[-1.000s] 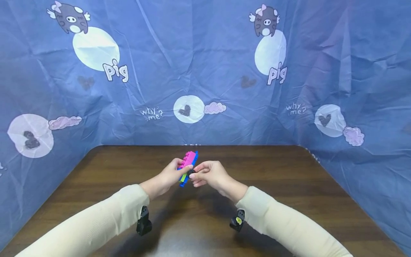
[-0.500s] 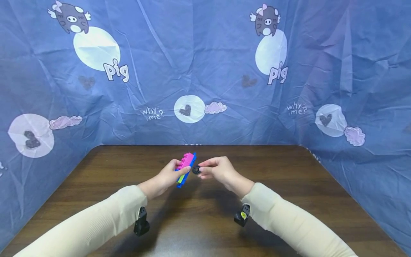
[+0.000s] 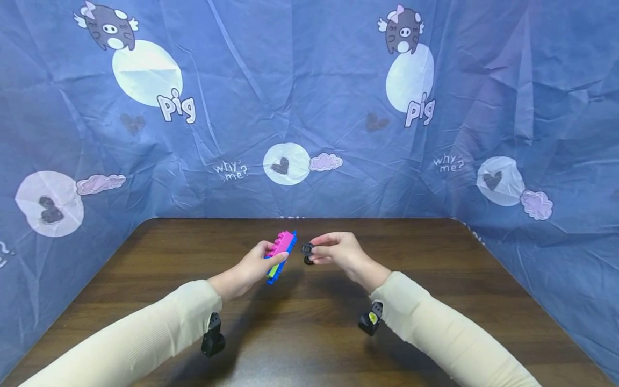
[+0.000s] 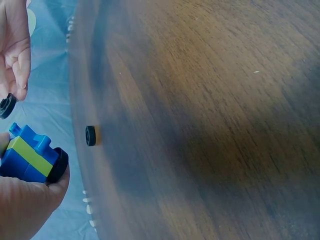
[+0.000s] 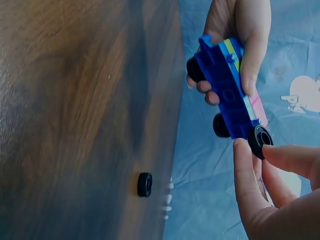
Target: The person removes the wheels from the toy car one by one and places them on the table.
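Note:
My left hand [image 3: 248, 270] grips a toy car [image 3: 281, 246] built of blocks, pink on top with a yellow-green layer and a blue chassis [image 5: 220, 92]. In the right wrist view, two black wheels sit along the chassis's far side, one [image 5: 220, 125] near its end. My right hand [image 3: 347, 255] pinches a loose black wheel [image 3: 307, 249] between thumb and fingers, a short gap to the right of the car in the head view. Another black wheel [image 5: 144, 184] stands on its tread on the table. Fingers partly hide the car's near side.
The brown wooden table [image 3: 309, 333] spreads beneath both hands. Blue printed cloth [image 3: 290, 107] hangs behind it and along both sides. A small black camera is strapped at each wrist.
My right hand has drawn back to the right from the car, wheel still pinched. The wheel on the table now shows below it. My left hand and the car have barely moved.

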The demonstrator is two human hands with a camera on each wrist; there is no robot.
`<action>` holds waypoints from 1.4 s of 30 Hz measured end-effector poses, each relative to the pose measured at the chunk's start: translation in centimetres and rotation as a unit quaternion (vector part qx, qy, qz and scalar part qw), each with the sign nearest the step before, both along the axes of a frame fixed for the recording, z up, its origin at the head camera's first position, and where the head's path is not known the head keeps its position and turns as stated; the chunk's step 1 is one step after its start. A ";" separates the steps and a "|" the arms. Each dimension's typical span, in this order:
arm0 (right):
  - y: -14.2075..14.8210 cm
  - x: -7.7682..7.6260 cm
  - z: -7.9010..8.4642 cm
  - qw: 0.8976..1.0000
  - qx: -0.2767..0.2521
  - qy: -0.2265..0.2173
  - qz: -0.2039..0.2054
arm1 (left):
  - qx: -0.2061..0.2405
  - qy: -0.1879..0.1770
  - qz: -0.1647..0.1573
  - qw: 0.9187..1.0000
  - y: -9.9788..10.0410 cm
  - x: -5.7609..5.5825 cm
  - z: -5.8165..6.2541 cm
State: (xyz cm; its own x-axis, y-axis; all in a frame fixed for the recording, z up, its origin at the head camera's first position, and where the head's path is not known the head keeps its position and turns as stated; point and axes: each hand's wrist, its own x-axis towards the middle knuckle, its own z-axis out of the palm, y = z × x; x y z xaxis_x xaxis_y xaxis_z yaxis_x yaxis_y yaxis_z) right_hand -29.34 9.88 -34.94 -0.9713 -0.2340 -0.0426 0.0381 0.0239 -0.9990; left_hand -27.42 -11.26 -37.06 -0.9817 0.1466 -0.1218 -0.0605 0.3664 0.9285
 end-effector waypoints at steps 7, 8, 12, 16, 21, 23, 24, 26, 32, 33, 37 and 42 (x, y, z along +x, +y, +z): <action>1.2 -0.9 -0.1 1.000 0.002 -0.009 -0.013 | 0.006 -0.010 -0.002 1.000 -0.4 0.1 0.0; 1.3 -1.0 -0.1 1.000 0.005 -0.011 -0.017 | 0.007 -0.010 -0.002 1.000 -0.4 0.1 0.0; 1.7 -1.5 -0.4 0.999 0.015 -0.016 -0.029 | 0.008 -0.009 0.002 1.000 -0.6 0.2 -0.1; 2.1 -2.2 -1.1 0.999 0.014 -0.023 -0.042 | 0.016 -0.003 -0.001 1.000 -0.7 0.3 -0.3; 2.7 -3.1 -2.1 0.997 0.019 -0.040 -0.060 | 0.019 0.002 -0.003 1.000 -0.6 0.3 -0.5; 2.9 -3.5 -2.4 0.996 0.029 -0.050 -0.069 | 0.018 -0.001 -0.003 1.000 -0.5 0.2 -0.6; 3.0 -3.6 -2.6 0.995 0.033 -0.056 -0.073 | 0.016 -0.003 -0.003 1.000 -0.5 0.2 -0.6; 3.1 -3.9 -2.9 0.993 0.043 -0.067 -0.081 | 0.018 -0.005 -0.004 1.000 -0.4 0.1 -0.6; 3.2 -5.1 -4.4 0.990 0.061 -0.085 -0.090 | 0.014 0.003 -0.003 1.000 -0.3 0.3 -0.6; 3.1 -5.3 -4.6 0.990 0.060 -0.087 -0.092 | 0.013 0.005 -0.003 1.000 -0.3 0.4 -0.6; 2.8 -5.7 -5.2 0.985 0.056 -0.104 -0.125 | 0.010 0.006 0.001 1.000 -0.2 0.4 -0.5; 2.5 -6.2 -5.8 0.977 0.055 -0.123 -0.162 | 0.001 -0.005 0.003 1.000 -0.3 0.3 -0.4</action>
